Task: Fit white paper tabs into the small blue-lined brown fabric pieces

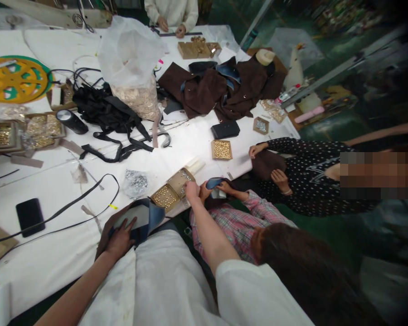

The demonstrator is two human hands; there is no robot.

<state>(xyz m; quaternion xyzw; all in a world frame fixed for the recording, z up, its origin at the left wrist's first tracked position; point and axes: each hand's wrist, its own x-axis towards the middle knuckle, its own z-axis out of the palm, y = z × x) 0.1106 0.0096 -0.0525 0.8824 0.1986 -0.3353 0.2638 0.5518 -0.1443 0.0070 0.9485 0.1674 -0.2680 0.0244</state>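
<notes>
My left hand (123,240) lies with its fingers apart on a piece of brown and blue fabric (155,214) with a grey patch, at the table's front edge. At the right side of a cardboard box (166,197) in two compartments is my right hand (192,191), its fingers pressed together. Whatever they may hold is too small to make out. Gold-coloured pieces fill the box's left compartment, and silver ones are scattered in the other.
A plastic bag of silver pieces (136,182) sits left of the box. Close on my right, a person in a plaid shirt (224,224) handles blue fabric. Black straps (112,113) and brown fabric (207,88) lie farther back. A phone (30,217) is at left.
</notes>
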